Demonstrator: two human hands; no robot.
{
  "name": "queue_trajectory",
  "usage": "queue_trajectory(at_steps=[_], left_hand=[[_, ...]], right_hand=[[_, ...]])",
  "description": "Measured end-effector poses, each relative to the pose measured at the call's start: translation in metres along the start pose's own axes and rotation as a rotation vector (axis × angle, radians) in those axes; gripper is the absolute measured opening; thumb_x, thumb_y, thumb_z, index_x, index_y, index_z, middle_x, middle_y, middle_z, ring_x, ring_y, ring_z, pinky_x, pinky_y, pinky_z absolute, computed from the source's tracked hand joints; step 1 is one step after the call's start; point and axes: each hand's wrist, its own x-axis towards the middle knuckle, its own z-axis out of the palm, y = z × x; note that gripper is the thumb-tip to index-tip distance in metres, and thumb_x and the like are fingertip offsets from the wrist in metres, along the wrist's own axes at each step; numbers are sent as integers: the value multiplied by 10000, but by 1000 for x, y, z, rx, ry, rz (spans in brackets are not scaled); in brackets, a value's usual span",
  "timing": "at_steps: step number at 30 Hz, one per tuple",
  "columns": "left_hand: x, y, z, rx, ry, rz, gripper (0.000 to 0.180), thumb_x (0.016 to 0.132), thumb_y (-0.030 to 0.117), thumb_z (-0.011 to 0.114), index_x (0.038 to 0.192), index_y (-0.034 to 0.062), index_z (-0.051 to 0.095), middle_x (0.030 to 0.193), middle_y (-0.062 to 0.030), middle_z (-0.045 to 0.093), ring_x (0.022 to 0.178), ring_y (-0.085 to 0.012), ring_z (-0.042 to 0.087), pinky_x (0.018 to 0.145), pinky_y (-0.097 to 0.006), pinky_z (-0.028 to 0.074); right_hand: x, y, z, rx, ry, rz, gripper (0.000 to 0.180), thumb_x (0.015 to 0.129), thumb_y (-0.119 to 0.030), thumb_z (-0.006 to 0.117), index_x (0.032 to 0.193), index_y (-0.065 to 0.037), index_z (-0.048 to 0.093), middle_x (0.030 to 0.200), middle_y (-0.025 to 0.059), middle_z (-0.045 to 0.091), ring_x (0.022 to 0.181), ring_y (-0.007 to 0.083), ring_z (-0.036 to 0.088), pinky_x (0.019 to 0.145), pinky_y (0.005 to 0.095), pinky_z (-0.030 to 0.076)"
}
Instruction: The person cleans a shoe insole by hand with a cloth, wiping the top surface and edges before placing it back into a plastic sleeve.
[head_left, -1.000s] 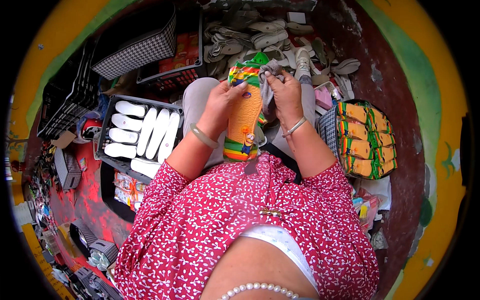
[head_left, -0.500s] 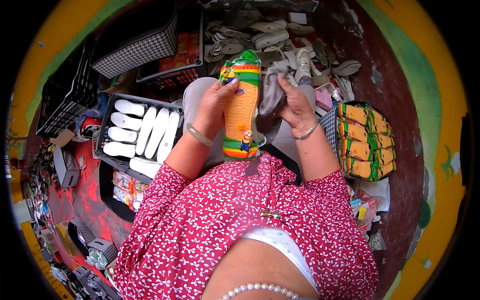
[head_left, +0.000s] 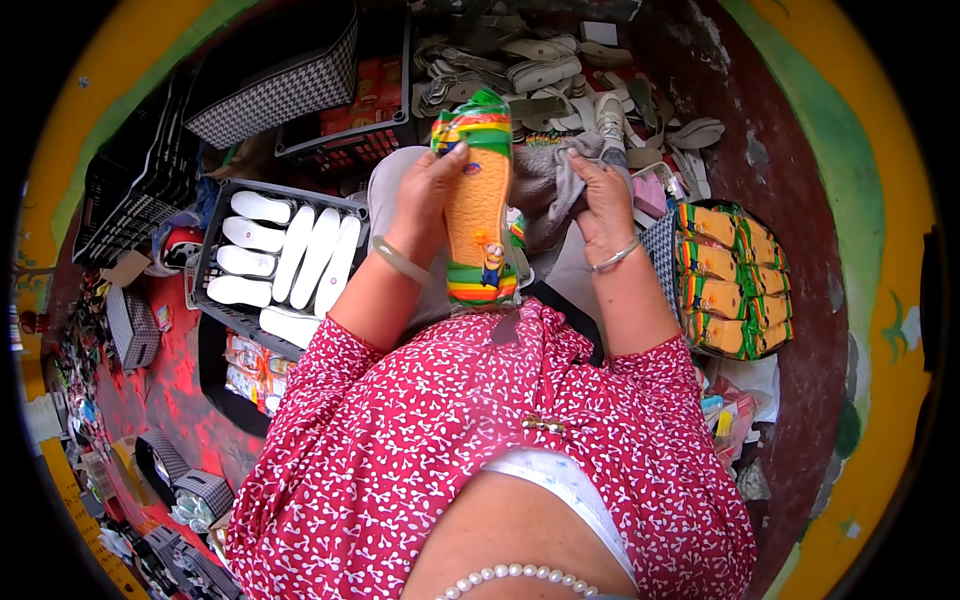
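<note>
Upright in front of my lap, a packaged insole (head_left: 477,205) shows a tan-orange sole through clear wrapping. Its ends are green, yellow and red, and a small cartoon figure sits near the lower end. My left hand (head_left: 425,200) grips it by the left edge, thumb across the upper front. To the right, my right hand (head_left: 604,205) is closed on a grey cloth (head_left: 550,185), which hangs beside the package with a gap between them. Some of the cloth is hidden behind the fingers. Between my knees, part of another colourful package (head_left: 516,228) shows behind the held one.
At my right stands a basket (head_left: 657,250) of several similar packaged insoles (head_left: 716,262). A dark crate (head_left: 212,230) at my left holds white insoles (head_left: 292,258). Loose insoles (head_left: 540,72) lie piled ahead, beside a black crate (head_left: 345,145) and a checked basket (head_left: 270,105).
My right hand has drawn the grey cloth away from the package, and the cloth now hangs more spread out. The package, still in my left hand, has shifted slightly left and up.
</note>
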Motion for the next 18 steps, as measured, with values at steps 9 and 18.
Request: queue_trajectory(at_steps=[9, 18], left_hand=[[11, -3, 0, 9, 28, 88, 207, 900, 142, 511, 1033, -16, 527, 908, -106, 634, 767, -184, 640, 689, -296, 520], [11, -21, 0, 16, 136, 161, 163, 904, 143, 515, 978, 1, 547, 873, -88, 629, 727, -154, 623, 648, -276, 508]], right_hand=[[-32, 21, 28, -1, -384, 365, 258, 868, -180, 608, 1062, -16, 565, 962, 61, 627, 875, 162, 611, 787, 300, 494], [-28, 45, 25, -656, -165, -232, 205, 800, -135, 661, 912, 35, 638, 772, 71, 668, 673, 104, 608, 636, 252, 471]])
